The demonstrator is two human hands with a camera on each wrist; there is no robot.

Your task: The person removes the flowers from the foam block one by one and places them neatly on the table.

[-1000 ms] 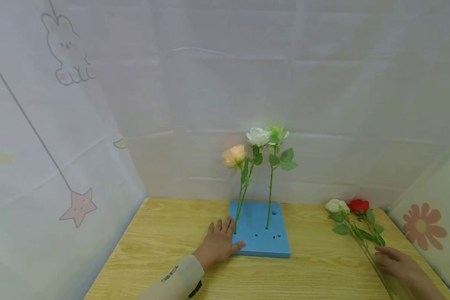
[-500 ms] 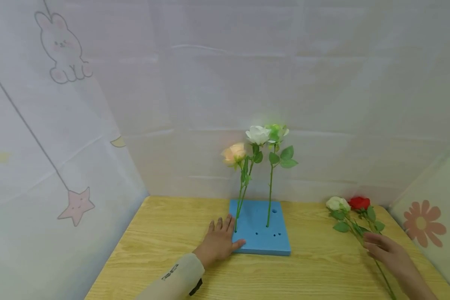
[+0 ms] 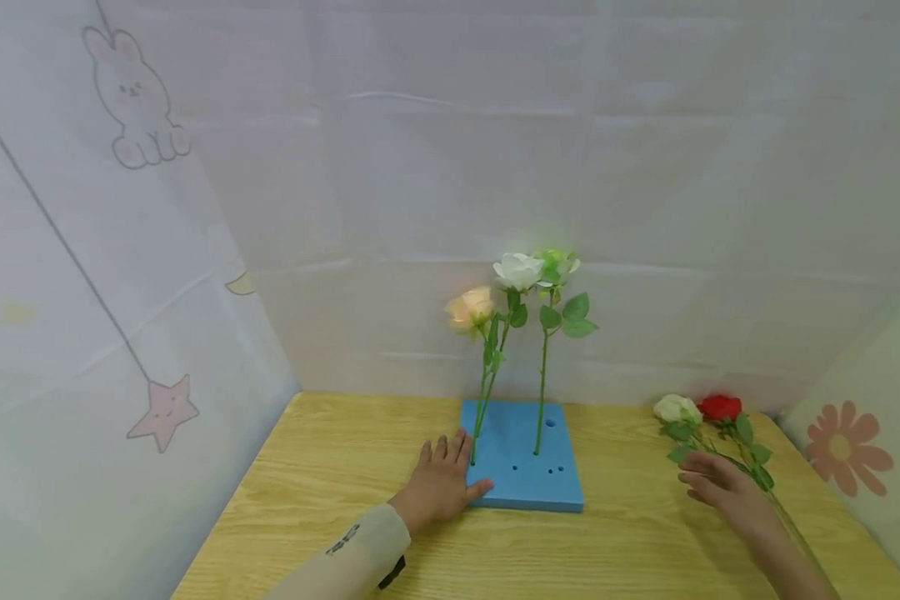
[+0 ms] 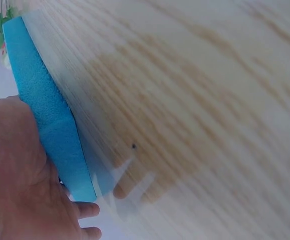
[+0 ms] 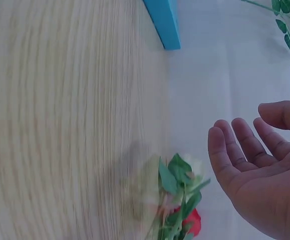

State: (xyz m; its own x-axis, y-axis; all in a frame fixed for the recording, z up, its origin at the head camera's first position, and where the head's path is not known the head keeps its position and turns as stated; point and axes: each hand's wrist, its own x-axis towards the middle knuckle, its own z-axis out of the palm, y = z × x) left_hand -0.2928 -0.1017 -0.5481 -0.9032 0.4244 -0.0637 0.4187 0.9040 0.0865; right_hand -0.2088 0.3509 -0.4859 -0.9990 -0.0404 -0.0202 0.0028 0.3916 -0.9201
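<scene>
My left hand (image 3: 440, 485) rests on the left edge of a blue foam block (image 3: 528, 492), fingers spread and thumb on its front edge. In the left wrist view the palm lies against the block's side (image 4: 44, 95). Three artificial roses stand in holes of the block: a peach rose (image 3: 470, 309), a white rose (image 3: 518, 272) and a greenish rose (image 3: 562, 265). My right hand (image 3: 727, 492) hovers left of the lying stems, fingers loosely bent, nothing between them. A cream-white rose (image 3: 677, 408) and a red rose (image 3: 720, 407) lie beyond it, also low in the right wrist view.
The wooden table (image 3: 330, 467) carries everything. White cloth walls (image 3: 390, 208) rise behind and at both sides. Several holes show in the block, including a larger one (image 3: 551, 423) near its back right.
My right hand has moved left, away from beside the lying stems and toward the block, with nothing in it. The left hand and the standing roses have stayed put.
</scene>
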